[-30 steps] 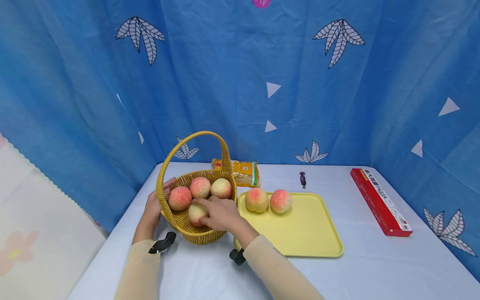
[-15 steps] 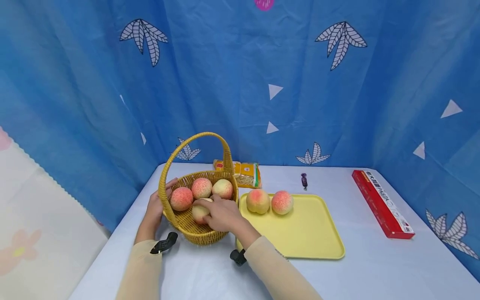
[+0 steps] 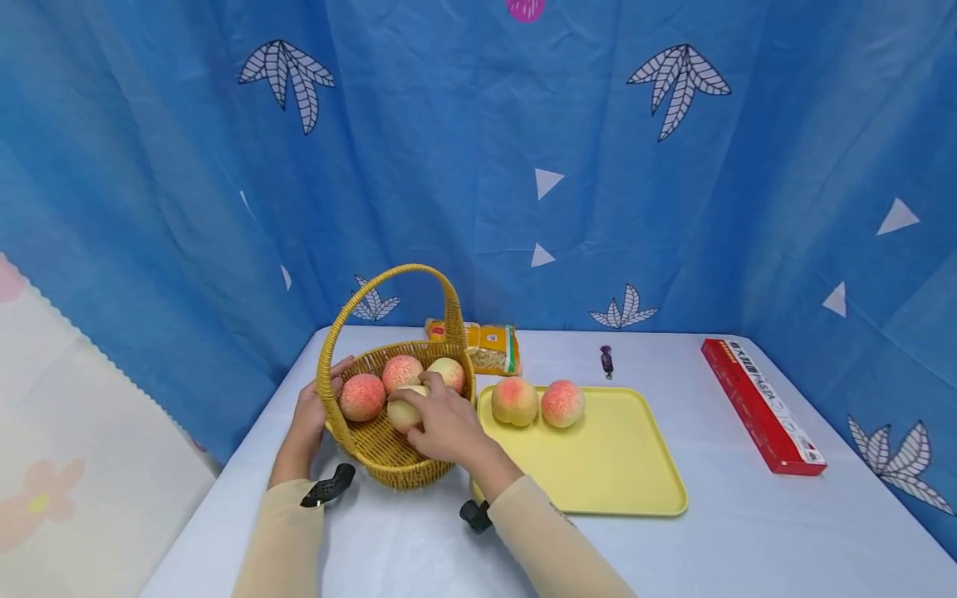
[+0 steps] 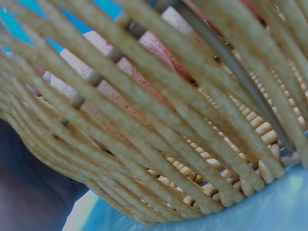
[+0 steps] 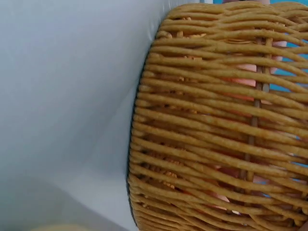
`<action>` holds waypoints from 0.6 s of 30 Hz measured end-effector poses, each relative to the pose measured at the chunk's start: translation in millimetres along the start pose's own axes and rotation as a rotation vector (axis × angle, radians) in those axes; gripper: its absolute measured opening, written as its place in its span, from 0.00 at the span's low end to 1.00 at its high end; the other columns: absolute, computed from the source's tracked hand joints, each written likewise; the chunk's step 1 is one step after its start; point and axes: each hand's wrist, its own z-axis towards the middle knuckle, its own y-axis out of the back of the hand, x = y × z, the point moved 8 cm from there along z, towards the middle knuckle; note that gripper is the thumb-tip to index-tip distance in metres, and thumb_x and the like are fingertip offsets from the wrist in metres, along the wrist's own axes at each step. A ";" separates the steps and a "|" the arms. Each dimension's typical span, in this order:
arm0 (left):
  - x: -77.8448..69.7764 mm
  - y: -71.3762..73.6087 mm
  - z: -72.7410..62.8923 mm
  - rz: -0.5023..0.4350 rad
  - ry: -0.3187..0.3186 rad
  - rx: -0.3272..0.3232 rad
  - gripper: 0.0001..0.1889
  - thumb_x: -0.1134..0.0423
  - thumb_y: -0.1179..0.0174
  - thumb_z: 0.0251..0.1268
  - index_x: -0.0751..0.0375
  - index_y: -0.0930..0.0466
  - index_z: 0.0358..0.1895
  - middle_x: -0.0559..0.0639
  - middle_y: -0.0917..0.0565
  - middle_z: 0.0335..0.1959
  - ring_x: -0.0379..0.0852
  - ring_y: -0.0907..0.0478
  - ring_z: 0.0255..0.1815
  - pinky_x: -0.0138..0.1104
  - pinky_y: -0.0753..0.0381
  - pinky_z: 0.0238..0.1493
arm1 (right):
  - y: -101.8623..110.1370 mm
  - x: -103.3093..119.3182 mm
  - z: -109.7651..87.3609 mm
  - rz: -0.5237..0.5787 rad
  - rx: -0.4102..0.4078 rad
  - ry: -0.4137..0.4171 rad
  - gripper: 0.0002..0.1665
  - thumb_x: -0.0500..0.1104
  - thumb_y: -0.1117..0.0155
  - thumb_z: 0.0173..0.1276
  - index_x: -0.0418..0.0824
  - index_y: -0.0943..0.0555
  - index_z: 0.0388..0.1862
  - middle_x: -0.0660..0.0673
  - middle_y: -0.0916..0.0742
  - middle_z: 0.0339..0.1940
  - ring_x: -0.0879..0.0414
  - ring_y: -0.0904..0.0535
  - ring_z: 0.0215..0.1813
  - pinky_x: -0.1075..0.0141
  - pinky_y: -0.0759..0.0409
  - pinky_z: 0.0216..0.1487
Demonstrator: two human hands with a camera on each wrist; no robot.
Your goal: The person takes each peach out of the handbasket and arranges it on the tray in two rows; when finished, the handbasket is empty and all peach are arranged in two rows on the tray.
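In the head view, a wicker basket [image 3: 404, 475] with a tall hooped handle holds several peaches. My left hand [image 3: 305, 419] grips the basket's left side at the rim; part of it shows dark against the weave in the left wrist view. Reaching in from the right, my right hand [image 3: 449, 423] holds a pale peach [image 3: 404, 411] between thumb and fingers. Around it in the basket lie a red peach [image 3: 362, 397], a speckled pink peach [image 3: 402, 372] and a cream peach [image 3: 449, 371]. The right wrist view shows mainly the basket's woven wall [image 5: 207, 125]; the right fingertips are hidden there.
Right of the basket lies a yellow tray [image 3: 598, 465], bearing a yellow-pink peach [image 3: 514, 401] and a pink peach [image 3: 563, 404]. Behind stand a pasta bag [image 3: 493, 349] and a purple wrapped candy [image 3: 606, 361]. A red pasta box [image 3: 763, 407] lies far right.
My right hand has closed more firmly about the pale peach and shifted it slightly up and to the right inside the basket. My left hand stays at the rim.
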 end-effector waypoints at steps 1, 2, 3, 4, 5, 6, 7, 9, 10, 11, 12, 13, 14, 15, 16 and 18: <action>-1.7 -1.1 -0.3 -0.003 -0.007 0.003 0.24 0.58 0.56 0.81 0.60 0.35 0.75 0.53 0.39 0.80 0.51 0.51 0.83 0.51 0.55 0.82 | 0.7 -0.6 -0.5 0.017 0.002 0.000 0.33 0.50 0.35 0.66 0.71 0.29 0.69 0.43 0.35 0.76 0.51 0.20 0.46 0.64 0.26 0.34; -3.8 -2.2 -0.9 -0.010 -0.010 0.008 0.24 0.59 0.56 0.81 0.61 0.35 0.75 0.54 0.39 0.80 0.52 0.52 0.83 0.51 0.55 0.82 | 1.4 -1.3 -0.9 0.033 0.004 0.000 0.34 0.50 0.33 0.65 0.71 0.29 0.69 0.43 0.35 0.77 0.51 0.20 0.47 0.63 0.25 0.36; -6.3 -3.3 -1.8 -0.015 -0.013 0.011 0.24 0.60 0.56 0.81 0.62 0.35 0.74 0.55 0.39 0.79 0.52 0.51 0.83 0.51 0.55 0.82 | 2.2 -1.8 -1.3 0.047 0.005 0.002 0.35 0.50 0.32 0.64 0.71 0.29 0.69 0.44 0.36 0.77 0.51 0.20 0.48 0.62 0.24 0.37; -9.0 -4.3 -3.0 -0.015 -0.014 0.014 0.24 0.61 0.56 0.81 0.63 0.35 0.74 0.55 0.39 0.79 0.53 0.52 0.83 0.51 0.54 0.82 | 2.7 -2.5 -1.4 0.064 0.004 0.002 0.36 0.50 0.30 0.63 0.71 0.29 0.69 0.44 0.36 0.78 0.50 0.20 0.48 0.62 0.23 0.39; -11.8 -5.1 -4.2 -0.017 -0.016 0.015 0.24 0.62 0.57 0.81 0.63 0.35 0.74 0.56 0.39 0.79 0.53 0.51 0.83 0.51 0.54 0.82 | 3.2 -2.9 -1.4 0.079 0.000 0.004 0.38 0.50 0.29 0.62 0.72 0.30 0.69 0.44 0.37 0.78 0.50 0.19 0.49 0.61 0.22 0.41; -14.4 -5.7 -5.6 -0.017 -0.016 0.015 0.23 0.62 0.57 0.81 0.64 0.35 0.74 0.57 0.39 0.79 0.53 0.51 0.83 0.51 0.54 0.82 | 3.7 -3.4 -1.4 0.093 -0.006 0.005 0.39 0.50 0.27 0.61 0.71 0.30 0.69 0.44 0.37 0.78 0.50 0.19 0.49 0.59 0.22 0.43; -16.7 -5.9 -7.0 -0.016 -0.013 0.013 0.23 0.62 0.56 0.81 0.64 0.35 0.74 0.57 0.39 0.79 0.53 0.51 0.83 0.51 0.54 0.82 | 3.8 -4.0 -1.4 0.110 -0.011 0.004 0.41 0.49 0.26 0.60 0.71 0.31 0.70 0.44 0.37 0.77 0.51 0.19 0.49 0.59 0.21 0.44; -19.4 -6.3 -8.9 -0.007 -0.007 0.012 0.24 0.62 0.56 0.81 0.64 0.35 0.74 0.57 0.39 0.79 0.54 0.52 0.83 0.52 0.55 0.82 | 3.9 -5.2 -1.3 0.133 -0.025 -0.002 0.43 0.48 0.24 0.59 0.71 0.33 0.70 0.44 0.37 0.77 0.52 0.20 0.47 0.57 0.21 0.46; -20.3 -6.3 -9.8 -0.003 -0.004 0.011 0.24 0.62 0.56 0.81 0.64 0.35 0.74 0.57 0.39 0.79 0.54 0.52 0.83 0.52 0.55 0.82 | 4.0 -5.6 -1.5 0.143 -0.032 -0.006 0.44 0.48 0.24 0.59 0.71 0.34 0.71 0.45 0.36 0.77 0.52 0.21 0.46 0.57 0.21 0.47; -20.9 -6.2 -10.6 0.000 0.000 0.010 0.24 0.61 0.56 0.81 0.64 0.35 0.74 0.56 0.39 0.79 0.54 0.52 0.83 0.52 0.55 0.82 | 4.0 -6.0 -1.5 0.150 -0.039 -0.009 0.45 0.47 0.24 0.59 0.71 0.34 0.71 0.45 0.36 0.76 0.52 0.21 0.45 0.57 0.21 0.46; -21.0 -6.2 -11.2 0.001 0.003 0.011 0.24 0.61 0.56 0.81 0.63 0.35 0.74 0.56 0.39 0.79 0.53 0.52 0.83 0.52 0.55 0.82 | 4.0 -6.3 -1.7 0.156 -0.045 -0.012 0.46 0.47 0.24 0.59 0.71 0.35 0.71 0.46 0.37 0.76 0.53 0.21 0.46 0.57 0.21 0.46; -21.0 -6.1 -11.6 0.000 0.004 0.013 0.24 0.61 0.57 0.81 0.63 0.35 0.74 0.56 0.40 0.79 0.53 0.52 0.83 0.53 0.55 0.82 | 3.9 -6.4 -1.8 0.161 -0.050 -0.013 0.46 0.46 0.24 0.59 0.70 0.36 0.72 0.47 0.37 0.76 0.53 0.21 0.46 0.57 0.21 0.46; -20.9 -5.9 -11.7 -0.001 0.003 0.013 0.24 0.61 0.57 0.81 0.63 0.36 0.74 0.57 0.40 0.79 0.54 0.52 0.83 0.53 0.56 0.82 | 3.8 -6.3 -1.8 0.162 -0.054 -0.012 0.46 0.46 0.25 0.59 0.70 0.36 0.72 0.48 0.37 0.77 0.52 0.21 0.48 0.57 0.21 0.46; -20.8 -5.7 -12.3 -0.003 0.003 0.012 0.24 0.61 0.57 0.81 0.63 0.35 0.74 0.57 0.39 0.79 0.53 0.52 0.83 0.52 0.55 0.82 | 3.7 -6.0 -2.0 0.163 -0.056 -0.006 0.46 0.46 0.25 0.59 0.69 0.36 0.72 0.49 0.38 0.77 0.52 0.21 0.49 0.58 0.21 0.45; -20.1 -5.3 -12.2 -0.004 0.005 0.012 0.24 0.61 0.57 0.81 0.63 0.36 0.74 0.56 0.39 0.79 0.53 0.52 0.83 0.52 0.56 0.82 | 3.4 -5.9 -2.2 0.162 -0.058 0.001 0.46 0.46 0.25 0.60 0.69 0.36 0.72 0.50 0.38 0.78 0.52 0.21 0.52 0.59 0.22 0.44; -18.9 -4.9 -12.6 -0.008 0.005 0.012 0.24 0.61 0.57 0.81 0.63 0.36 0.75 0.56 0.40 0.80 0.53 0.53 0.84 0.52 0.55 0.82 | 3.3 -5.2 -3.0 0.155 -0.061 0.024 0.46 0.47 0.26 0.60 0.67 0.37 0.73 0.52 0.39 0.79 0.52 0.21 0.56 0.62 0.22 0.41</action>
